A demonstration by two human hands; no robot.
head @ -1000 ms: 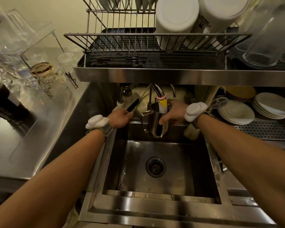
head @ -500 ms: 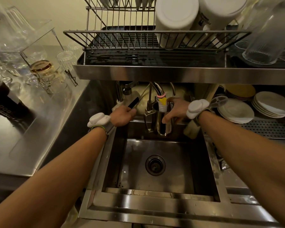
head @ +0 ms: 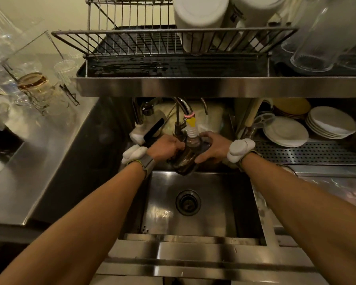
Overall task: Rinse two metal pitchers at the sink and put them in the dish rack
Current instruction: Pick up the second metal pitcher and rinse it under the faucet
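Pitcher [head: 186,159] is held mouth-up under the faucet nozzle [head: 191,130] above the sink [head: 206,214], long axis tilted, left hand [head: 165,147] and right hand [head: 211,149] fingers wrapped on opposite sides, dish rack [head: 173,41] directly overhead.

Bare forearms, white padded wristband [head: 134,154] on each wrist, grey-green strap [head: 147,164] beneath

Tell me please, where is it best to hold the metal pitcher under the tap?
Grip the pitcher around its body from both sides, as the left hand and right hand do. It stands upright with its mouth under the faucet nozzle, so the top is blocked. Its handle is not clearly visible.
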